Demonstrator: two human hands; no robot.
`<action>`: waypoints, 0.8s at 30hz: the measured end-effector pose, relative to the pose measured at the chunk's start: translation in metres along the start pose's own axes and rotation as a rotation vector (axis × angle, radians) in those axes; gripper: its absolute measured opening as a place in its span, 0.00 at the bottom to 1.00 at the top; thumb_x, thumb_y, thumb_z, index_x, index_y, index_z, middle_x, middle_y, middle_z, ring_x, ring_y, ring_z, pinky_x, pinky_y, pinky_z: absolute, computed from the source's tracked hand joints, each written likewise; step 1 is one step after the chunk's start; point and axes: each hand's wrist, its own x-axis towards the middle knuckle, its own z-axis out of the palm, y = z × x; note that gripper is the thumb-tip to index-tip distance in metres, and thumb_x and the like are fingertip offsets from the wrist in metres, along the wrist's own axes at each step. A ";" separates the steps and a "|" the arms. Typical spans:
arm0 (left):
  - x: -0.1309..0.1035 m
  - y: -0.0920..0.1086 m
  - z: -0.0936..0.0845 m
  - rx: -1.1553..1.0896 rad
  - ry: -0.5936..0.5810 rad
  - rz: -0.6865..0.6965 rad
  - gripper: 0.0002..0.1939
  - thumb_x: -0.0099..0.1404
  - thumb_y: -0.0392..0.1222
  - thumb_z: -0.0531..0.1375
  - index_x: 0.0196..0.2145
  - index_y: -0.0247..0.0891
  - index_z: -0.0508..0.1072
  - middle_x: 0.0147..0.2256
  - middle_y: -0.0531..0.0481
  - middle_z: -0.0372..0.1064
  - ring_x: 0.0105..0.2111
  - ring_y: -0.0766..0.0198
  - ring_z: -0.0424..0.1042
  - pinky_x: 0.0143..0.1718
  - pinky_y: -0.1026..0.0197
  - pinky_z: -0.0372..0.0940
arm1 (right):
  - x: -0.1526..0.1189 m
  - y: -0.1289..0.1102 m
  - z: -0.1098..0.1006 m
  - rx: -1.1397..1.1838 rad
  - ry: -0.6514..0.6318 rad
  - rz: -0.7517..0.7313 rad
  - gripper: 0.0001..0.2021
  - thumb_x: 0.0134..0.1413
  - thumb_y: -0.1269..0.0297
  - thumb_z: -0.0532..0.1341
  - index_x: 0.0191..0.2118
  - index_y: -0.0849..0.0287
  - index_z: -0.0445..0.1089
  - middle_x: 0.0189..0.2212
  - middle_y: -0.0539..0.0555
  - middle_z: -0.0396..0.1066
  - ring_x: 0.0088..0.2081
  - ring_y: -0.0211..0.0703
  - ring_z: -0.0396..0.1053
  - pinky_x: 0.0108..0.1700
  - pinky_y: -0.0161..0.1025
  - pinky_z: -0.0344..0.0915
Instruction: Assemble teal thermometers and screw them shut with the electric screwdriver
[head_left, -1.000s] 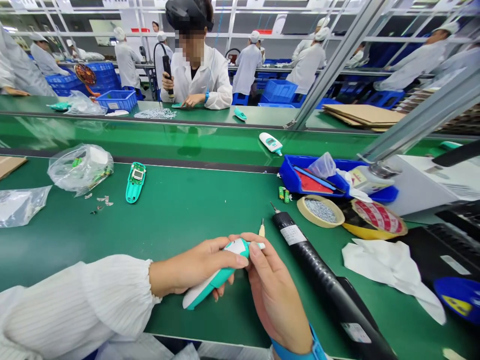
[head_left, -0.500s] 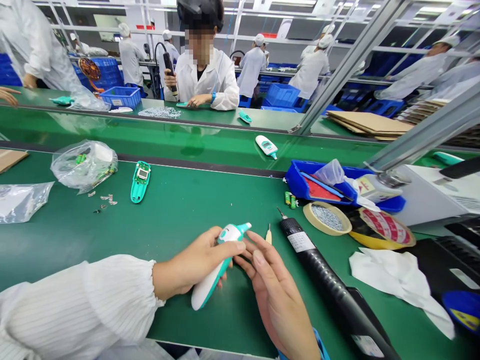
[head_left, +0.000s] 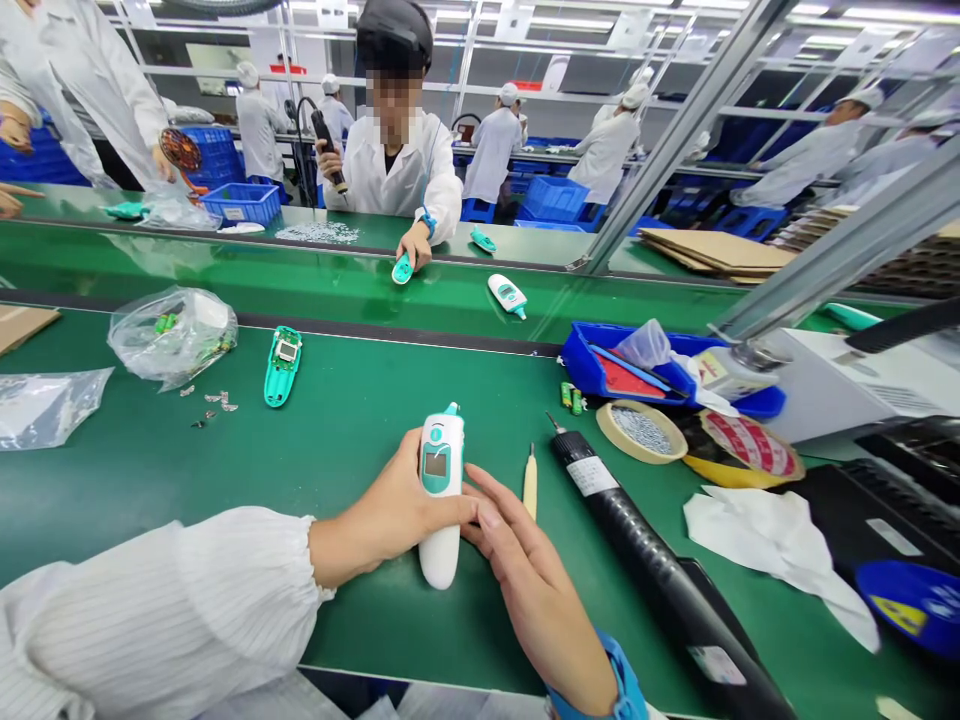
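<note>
A white and teal ear thermometer stands nearly upright over the bench, its small screen facing me and its probe tip pointing away. My left hand is closed round its left side, with the thumb across the front. My right hand, a blue band on its wrist, is at the thermometer's right edge with fingers stretched out; its fingertips are partly hidden behind the device and meet my left thumb. Just right of the fingers lies a cream-handled small tool. Beyond that rests a black electric screwdriver.
A teal half-shell with circuit board lies at left, near a bag of parts. At right are a blue bin, green batteries, a ring of screws and white cloth. A finished-looking thermometer lies on the belt.
The ear thermometer has turned from tilted on its side to nearly upright, screen toward me. My right fingers have come closer to it. The co-worker's hand has reached forward with a teal part.
</note>
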 end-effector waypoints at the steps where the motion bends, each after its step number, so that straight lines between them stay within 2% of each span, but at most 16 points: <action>1: 0.000 0.000 0.000 0.007 0.006 0.007 0.29 0.46 0.36 0.64 0.44 0.36 0.56 0.33 0.53 0.60 0.33 0.66 0.62 0.35 0.63 0.59 | 0.000 0.000 0.000 -0.005 -0.006 -0.004 0.25 0.52 0.49 0.55 0.54 0.54 0.58 0.52 0.55 0.63 0.52 0.47 0.60 0.57 0.49 0.54; 10: 0.004 -0.006 -0.001 0.009 0.024 0.065 0.30 0.46 0.37 0.65 0.45 0.37 0.56 0.33 0.53 0.60 0.32 0.68 0.61 0.34 0.64 0.60 | 0.001 -0.003 0.001 -0.098 -0.074 -0.020 0.24 0.53 0.50 0.54 0.54 0.56 0.57 0.53 0.56 0.60 0.53 0.48 0.59 0.57 0.48 0.54; 18: 0.007 -0.007 -0.004 0.062 0.089 0.105 0.30 0.49 0.37 0.64 0.47 0.38 0.56 0.35 0.53 0.59 0.34 0.68 0.60 0.36 0.66 0.59 | 0.000 -0.001 0.004 -0.079 -0.142 -0.055 0.24 0.54 0.52 0.55 0.54 0.55 0.57 0.53 0.55 0.60 0.54 0.47 0.58 0.57 0.48 0.55; 24: 0.007 -0.008 -0.003 0.054 0.101 0.089 0.25 0.52 0.37 0.62 0.45 0.38 0.56 0.32 0.55 0.59 0.32 0.69 0.61 0.33 0.67 0.59 | -0.001 0.000 0.004 -0.096 -0.173 -0.096 0.21 0.55 0.54 0.54 0.53 0.55 0.57 0.51 0.55 0.62 0.51 0.44 0.61 0.55 0.45 0.57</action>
